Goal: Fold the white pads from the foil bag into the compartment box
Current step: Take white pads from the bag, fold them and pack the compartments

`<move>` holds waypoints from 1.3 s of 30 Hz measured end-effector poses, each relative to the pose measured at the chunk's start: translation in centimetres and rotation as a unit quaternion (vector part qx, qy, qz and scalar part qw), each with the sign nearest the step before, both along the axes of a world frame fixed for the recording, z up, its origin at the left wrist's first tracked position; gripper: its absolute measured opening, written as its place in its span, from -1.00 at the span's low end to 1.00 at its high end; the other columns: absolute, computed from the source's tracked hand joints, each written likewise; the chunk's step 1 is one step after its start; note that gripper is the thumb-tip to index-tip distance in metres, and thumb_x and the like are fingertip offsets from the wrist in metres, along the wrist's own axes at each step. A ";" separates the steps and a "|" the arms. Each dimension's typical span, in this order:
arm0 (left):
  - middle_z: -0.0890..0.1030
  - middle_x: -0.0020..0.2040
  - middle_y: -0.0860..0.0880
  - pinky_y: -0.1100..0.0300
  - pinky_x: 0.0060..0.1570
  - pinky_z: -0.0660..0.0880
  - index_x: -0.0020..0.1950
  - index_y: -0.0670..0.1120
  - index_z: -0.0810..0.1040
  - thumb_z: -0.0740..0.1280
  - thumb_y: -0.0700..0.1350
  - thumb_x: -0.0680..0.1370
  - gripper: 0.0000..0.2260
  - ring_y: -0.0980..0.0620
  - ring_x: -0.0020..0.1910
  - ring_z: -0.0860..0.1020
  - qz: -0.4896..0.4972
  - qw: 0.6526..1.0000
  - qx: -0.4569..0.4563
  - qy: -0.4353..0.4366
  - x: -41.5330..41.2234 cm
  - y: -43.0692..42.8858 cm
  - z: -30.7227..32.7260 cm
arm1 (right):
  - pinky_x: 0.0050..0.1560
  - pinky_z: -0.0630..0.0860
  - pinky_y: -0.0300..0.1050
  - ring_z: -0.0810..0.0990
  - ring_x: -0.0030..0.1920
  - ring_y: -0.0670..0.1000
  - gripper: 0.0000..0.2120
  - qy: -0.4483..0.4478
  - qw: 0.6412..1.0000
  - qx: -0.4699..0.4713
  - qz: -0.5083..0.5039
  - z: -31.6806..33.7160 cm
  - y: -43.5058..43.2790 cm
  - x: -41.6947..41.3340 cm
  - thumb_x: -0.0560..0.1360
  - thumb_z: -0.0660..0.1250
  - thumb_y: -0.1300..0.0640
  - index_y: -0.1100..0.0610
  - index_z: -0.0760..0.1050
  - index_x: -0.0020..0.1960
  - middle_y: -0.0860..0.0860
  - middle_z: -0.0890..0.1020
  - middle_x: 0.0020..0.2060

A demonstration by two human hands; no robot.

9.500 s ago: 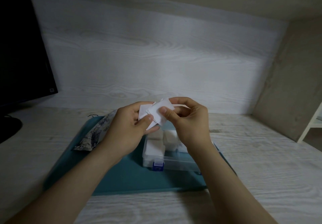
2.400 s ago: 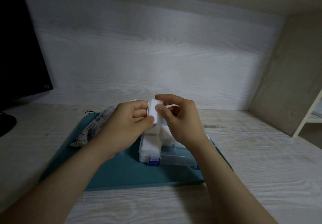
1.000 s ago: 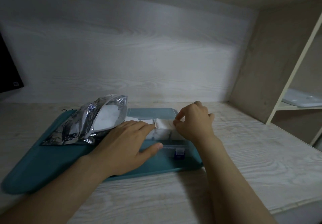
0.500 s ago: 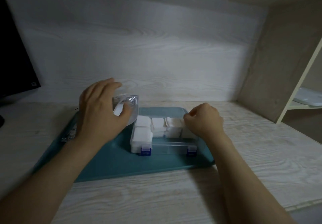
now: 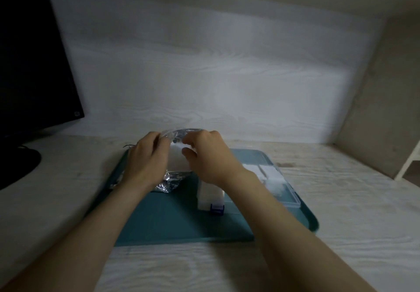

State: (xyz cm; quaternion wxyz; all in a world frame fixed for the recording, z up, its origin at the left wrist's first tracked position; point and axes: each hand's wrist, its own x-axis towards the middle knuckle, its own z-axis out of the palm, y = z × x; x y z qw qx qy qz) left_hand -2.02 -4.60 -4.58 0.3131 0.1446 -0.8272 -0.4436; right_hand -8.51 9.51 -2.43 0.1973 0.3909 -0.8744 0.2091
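At the back left of the teal plastic tray (image 5: 170, 219), we see the crinkled silver foil bag (image 5: 170, 181) standing on end between the two hands, with its mouth at the top. A stack of white pads (image 5: 178, 161) shows pale inside it. The left hand (image 5: 147, 157) curls round the bag's left edge near the mouth and grips it. The right hand (image 5: 209, 157) is at the right side of the mouth, fingers bent over the top rim and thumb by the pads. Blur keeps us from telling whether it pinches anything.

Just right of the bag, partly under the right forearm, sits the clear plastic compartment box (image 5: 281, 189) with a blue latch (image 5: 217, 208) at its near left corner. We make out folded pads (image 5: 270, 173) in its left and rear compartments. Its near right corner lies close to the tray's right rim, while a broad band of teal runs between the box and the near rim.

The pale wood-grain desk (image 5: 341, 200) carries the tray and reaches right to a beige side panel (image 5: 386, 87). A black monitor (image 5: 34, 64) stands at the left, well apart from the tray.
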 end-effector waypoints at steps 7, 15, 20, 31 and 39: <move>0.62 0.12 -0.21 0.07 -0.02 0.24 -0.07 -0.13 0.50 0.08 -0.13 0.69 -0.74 -0.16 -0.01 0.38 0.039 0.999 0.019 -0.019 -0.5 -0.8 -0.3 | -0.09 0.28 -0.03 0.54 0.02 0.31 -0.78 -0.060 0.996 0.045 -0.057 -0.7 -2.9 -1.6 0.63 0.25 0.25 0.19 0.40 -0.20 0.33 0.63 -0.01; 0.58 0.14 -0.28 0.05 -0.10 0.15 -0.20 -0.10 0.34 0.07 -0.19 0.69 -0.74 -0.18 -0.02 0.35 0.043 0.998 0.020 -0.029 -0.5 -0.5 -0.1 | -0.11 0.34 -0.08 0.55 0.08 0.31 -0.93 -0.130 0.986 -0.017 -0.100 -1.4 -4.0 -3.2 0.51 0.34 0.26 0.23 0.45 -0.11 0.29 0.62 -0.01; 0.58 0.15 -0.30 0.03 -0.10 0.16 -0.06 -0.25 0.44 0.06 -0.19 0.70 -0.75 -0.26 0.06 0.43 0.048 0.998 0.015 -0.021 -0.9 -0.5 -0.4 | -0.28 0.42 -0.03 0.49 -0.25 0.26 -0.90 -0.115 0.985 -0.091 -0.095 -1.7 -3.9 -3.2 0.40 0.32 0.26 0.31 0.56 -0.21 0.20 0.57 -0.34; 0.63 0.06 -0.14 0.09 -0.07 0.27 -0.03 -0.09 0.51 0.18 -0.01 0.70 -0.78 -0.11 0.00 0.45 0.043 0.999 0.010 0.026 -1.3 -0.8 -1.1 | -0.16 0.56 -0.06 0.63 -0.19 0.11 -0.93 -0.172 0.933 -0.302 -0.092 0.4 -2.1 0.1 0.42 0.37 0.20 0.16 0.60 -0.22 0.06 0.67 -0.33; 0.51 0.17 0.01 0.15 -0.02 0.38 0.28 0.04 0.53 0.54 0.10 0.47 -0.56 0.01 0.09 0.51 0.012 0.998 -0.053 0.022 -1.4 -0.7 -1.8 | 0.04 0.68 0.18 0.71 -0.05 0.12 -0.81 -0.235 0.919 -0.308 -0.075 -0.4 -1.7 -0.2 0.52 0.34 0.13 0.09 0.60 0.11 0.05 0.74 -0.09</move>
